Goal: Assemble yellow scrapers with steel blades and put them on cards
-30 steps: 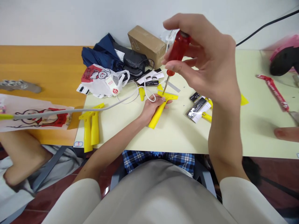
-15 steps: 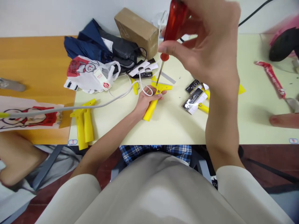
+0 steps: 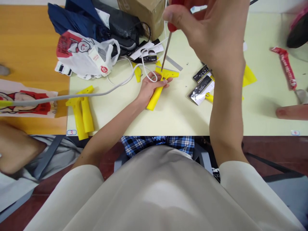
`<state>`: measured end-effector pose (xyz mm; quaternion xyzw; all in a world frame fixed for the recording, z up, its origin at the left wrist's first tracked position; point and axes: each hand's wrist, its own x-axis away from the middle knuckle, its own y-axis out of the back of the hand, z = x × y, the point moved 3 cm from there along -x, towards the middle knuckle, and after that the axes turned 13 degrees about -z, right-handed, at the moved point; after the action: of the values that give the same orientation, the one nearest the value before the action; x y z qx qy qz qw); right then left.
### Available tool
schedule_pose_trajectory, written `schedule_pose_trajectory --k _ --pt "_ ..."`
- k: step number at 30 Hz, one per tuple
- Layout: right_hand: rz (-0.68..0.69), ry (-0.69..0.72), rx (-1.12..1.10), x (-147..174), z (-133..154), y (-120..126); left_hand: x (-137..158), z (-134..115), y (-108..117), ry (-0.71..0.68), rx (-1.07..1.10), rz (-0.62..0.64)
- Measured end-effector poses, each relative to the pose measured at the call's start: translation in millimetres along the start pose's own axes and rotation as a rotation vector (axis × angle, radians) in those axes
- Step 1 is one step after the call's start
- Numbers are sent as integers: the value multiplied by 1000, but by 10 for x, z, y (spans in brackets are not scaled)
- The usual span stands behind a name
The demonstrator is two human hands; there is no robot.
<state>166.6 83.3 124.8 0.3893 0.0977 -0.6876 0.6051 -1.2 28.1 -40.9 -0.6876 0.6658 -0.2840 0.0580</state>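
Observation:
My left hand [image 3: 148, 90] is closed around a yellow scraper [image 3: 156, 98] on the table, near where its handle meets the wide head. Above it, my right hand [image 3: 204, 32] grips a red-handled screwdriver [image 3: 166, 48]; the top of its handle is cut off by the frame. The screwdriver's shaft slants down, its tip at the scraper's head beside my left fingers. Just behind the head lies a flat metal blade [image 3: 174, 63]. A loose yellow scraper part [image 3: 137, 73] rests to the left, and a white cable loops in front of my left hand.
Two yellow scrapers [image 3: 80, 112] lie at the left table edge. Black-and-white packages [image 3: 201, 89] lie to the right. A plastic bag [image 3: 81, 51], dark blue cloth [image 3: 79, 19] and a cardboard box [image 3: 146, 16] stand behind. Another person's finger [image 3: 292, 113] shows at far right.
The view has tilted down, so the table sits higher in the picture. Both hands keep their holds, and the screwdriver tip stays at the scraper's head.

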Motion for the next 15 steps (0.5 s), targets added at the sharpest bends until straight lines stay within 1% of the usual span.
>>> schedule_pose_trajectory --k 2,4,6,8,9,11,13,15 --pt "-24 44 140 -19 10 -33 15 -7 -3 2 -3 -2" --pt "-47 54 243 -14 42 -48 25 -9 -6 3 -6 6" --pt "-94 74 302 14 88 -39 27 -8 -8 1 -4 16" --pt "-145 93 296 59 120 -22 23 -9 -9 -7 2 17" --pt "-161 110 254 85 127 -16 20 -10 -10 -11 6 14" --pt "-136 158 81 137 125 -20 16 -14 -13 -14 10 6" --pt "-54 203 -156 179 107 -43 15 -17 -18 -6 4 -5" --pt "30 212 -338 198 77 -73 16 -19 -20 1 -5 -13"
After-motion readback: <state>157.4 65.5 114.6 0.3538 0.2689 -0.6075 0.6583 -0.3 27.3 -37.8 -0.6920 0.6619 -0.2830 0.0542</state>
